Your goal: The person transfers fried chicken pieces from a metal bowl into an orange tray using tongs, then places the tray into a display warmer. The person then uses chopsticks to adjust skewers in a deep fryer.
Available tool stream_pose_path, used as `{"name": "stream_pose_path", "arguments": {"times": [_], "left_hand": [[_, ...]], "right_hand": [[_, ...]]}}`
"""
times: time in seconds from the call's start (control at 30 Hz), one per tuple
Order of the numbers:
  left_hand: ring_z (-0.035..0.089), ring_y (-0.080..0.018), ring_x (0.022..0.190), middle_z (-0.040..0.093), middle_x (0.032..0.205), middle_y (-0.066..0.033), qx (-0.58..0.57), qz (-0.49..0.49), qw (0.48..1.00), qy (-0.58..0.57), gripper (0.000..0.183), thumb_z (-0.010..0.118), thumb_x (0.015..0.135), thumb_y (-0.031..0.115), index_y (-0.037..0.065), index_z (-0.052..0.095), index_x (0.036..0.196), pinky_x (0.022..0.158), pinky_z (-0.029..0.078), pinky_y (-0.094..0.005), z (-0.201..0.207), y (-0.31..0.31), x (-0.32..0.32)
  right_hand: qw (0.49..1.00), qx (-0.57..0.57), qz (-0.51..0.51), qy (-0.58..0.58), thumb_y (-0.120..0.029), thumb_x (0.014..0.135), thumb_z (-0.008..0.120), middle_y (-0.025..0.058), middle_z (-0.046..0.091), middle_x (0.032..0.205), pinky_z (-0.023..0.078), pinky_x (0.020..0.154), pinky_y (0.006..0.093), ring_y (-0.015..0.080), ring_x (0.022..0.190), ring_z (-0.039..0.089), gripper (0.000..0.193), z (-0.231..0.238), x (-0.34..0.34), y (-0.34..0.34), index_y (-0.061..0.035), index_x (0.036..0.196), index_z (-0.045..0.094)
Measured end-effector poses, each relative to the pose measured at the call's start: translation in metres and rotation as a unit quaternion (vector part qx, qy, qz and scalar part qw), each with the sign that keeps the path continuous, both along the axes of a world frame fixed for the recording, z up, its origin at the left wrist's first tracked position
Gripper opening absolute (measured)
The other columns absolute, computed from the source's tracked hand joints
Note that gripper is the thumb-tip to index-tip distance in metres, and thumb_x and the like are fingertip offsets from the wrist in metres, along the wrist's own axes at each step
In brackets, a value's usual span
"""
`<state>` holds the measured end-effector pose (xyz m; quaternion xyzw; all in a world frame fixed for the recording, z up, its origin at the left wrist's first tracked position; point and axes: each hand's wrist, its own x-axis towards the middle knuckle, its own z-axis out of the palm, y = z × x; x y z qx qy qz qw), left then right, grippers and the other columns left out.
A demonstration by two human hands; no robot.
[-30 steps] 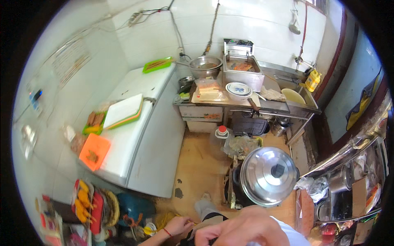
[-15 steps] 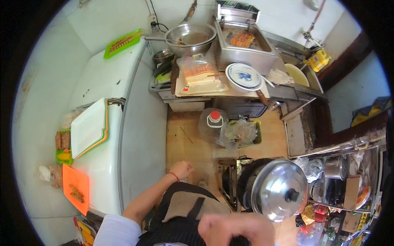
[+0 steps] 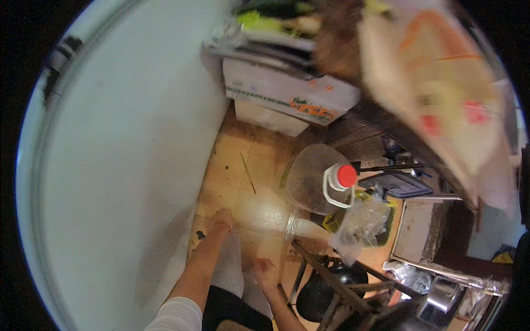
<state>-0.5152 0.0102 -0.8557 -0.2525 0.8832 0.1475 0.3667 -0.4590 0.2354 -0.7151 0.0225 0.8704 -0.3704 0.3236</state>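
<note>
My left hand (image 3: 222, 220), with a band at its wrist, hangs low over the tiled floor (image 3: 254, 212) beside the white freezer's side (image 3: 138, 154). Its fingers are blurred, and no object shows in it. My right hand (image 3: 265, 270) is lower in the picture, above my leg, its fingers curled in with nothing visible in them. Neither hand touches anything that I can make out. A thin stick (image 3: 248, 174) lies on the floor past my left hand. To the right stands a large clear plastic jug (image 3: 312, 176) with a red cap (image 3: 346, 176) and a white handle.
Beside the jug sits a bin with a crumpled clear plastic bag (image 3: 364, 223). A metal stand (image 3: 337, 281) with a black round pan (image 3: 331, 292) is at the lower right. A printed white carton (image 3: 276, 91) stands ahead, near a worktop holding a blurred plastic package (image 3: 441, 88).
My view has dropped and moved closer to the floor and the freezer's side. Both hands have lowered; the right one has moved down from near the camera. The fryer and steel bowl have left the view.
</note>
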Motion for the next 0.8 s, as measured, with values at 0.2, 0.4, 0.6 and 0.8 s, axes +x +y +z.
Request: {"name": "stream_pose_path", "arguments": {"times": [0.2, 0.4, 0.6, 0.8], "left_hand": [[0.032, -0.0256, 0.131, 0.037, 0.140, -0.0095, -0.146, -0.073, 0.976, 0.142, 0.044, 0.040, 0.093, 0.018, 0.007, 0.039, 0.136, 0.105, 0.029, -0.0496, -0.131, -0.026, -0.070], [0.039, -0.0272, 0.125, 0.042, 0.135, -0.0121, -0.263, -0.250, 0.882, 0.300, 0.042, 0.040, 0.091, 0.019, 0.007, 0.046, 0.131, 0.099, 0.031, -0.0526, -0.236, -0.038, -0.136], [0.049, -0.0307, 0.112, 0.058, 0.110, -0.0131, -0.224, -0.378, 0.878, 0.190, 0.032, 0.042, 0.089, 0.021, 0.006, 0.058, 0.111, 0.097, 0.032, -0.0515, -0.261, -0.037, -0.135], [0.053, -0.0371, 0.110, 0.057, 0.115, -0.0210, 0.087, -0.046, 0.994, 0.048, 0.037, 0.041, 0.092, 0.029, 0.009, 0.050, 0.122, 0.092, 0.041, -0.0516, -0.136, -0.026, -0.054]], "right_hand": [[0.989, -0.108, -0.075, -0.066, -0.012, 0.088, 0.057, 0.0096, 0.066, 0.084, 0.050, 0.069, 0.0277, 0.0177, 0.076, 0.064, 0.018, -0.093, -0.014, 0.012, 0.0003, 0.101, 0.062], [0.979, -0.104, -0.110, -0.135, -0.011, 0.091, 0.056, 0.0114, 0.062, 0.089, 0.052, 0.076, 0.0294, 0.0196, 0.083, 0.063, 0.019, -0.108, -0.043, 0.010, 0.0035, 0.102, 0.060], [0.986, -0.106, -0.069, -0.104, -0.012, 0.090, 0.057, 0.0113, 0.063, 0.090, 0.051, 0.075, 0.0294, 0.0184, 0.079, 0.063, 0.018, -0.116, -0.051, 0.005, 0.0017, 0.101, 0.060], [0.999, 0.026, 0.027, -0.035, -0.020, 0.086, 0.061, 0.0160, 0.065, 0.084, 0.051, 0.070, 0.0342, 0.0242, 0.077, 0.064, 0.021, -0.101, -0.017, 0.006, -0.0013, 0.096, 0.064]]}}
